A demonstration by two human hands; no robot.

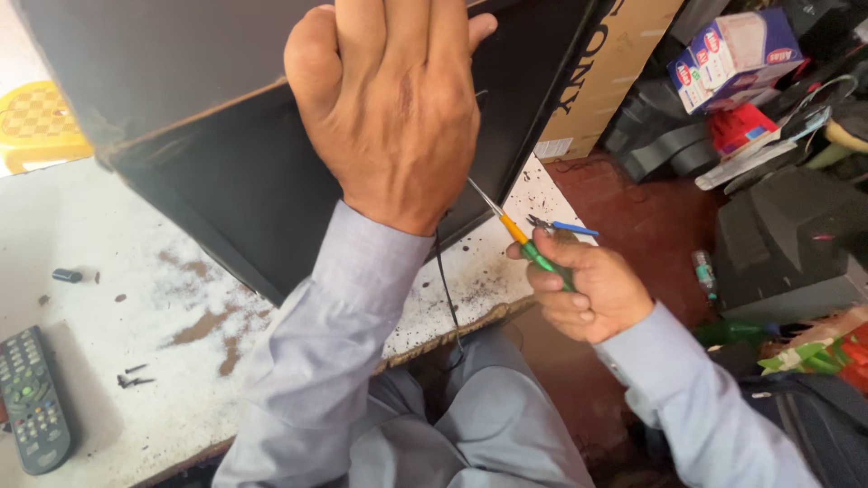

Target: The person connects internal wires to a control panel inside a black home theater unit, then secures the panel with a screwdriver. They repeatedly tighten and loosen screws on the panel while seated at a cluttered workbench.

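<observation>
A large black flat-screen television [226, 172] stands tilted on a worn white table [99, 271]. My left hand [393, 108] lies flat across its black back panel near the top edge. My right hand [588, 289] grips a screwdriver [520, 237] with a green and orange handle; its metal shaft points up and left to the television's lower edge. A second small tool with a blue handle [565, 226] is pinched in the same hand. A thin black cable [445, 289] hangs from the television over the table's front edge.
A grey remote control [32, 402] lies at the table's left front, with loose dark screws [131, 380] and a small black cylinder [66, 275] nearby. A brown cardboard box [606, 72] leans behind the television. Boxes, black casings and clutter [768, 136] fill the red floor at right.
</observation>
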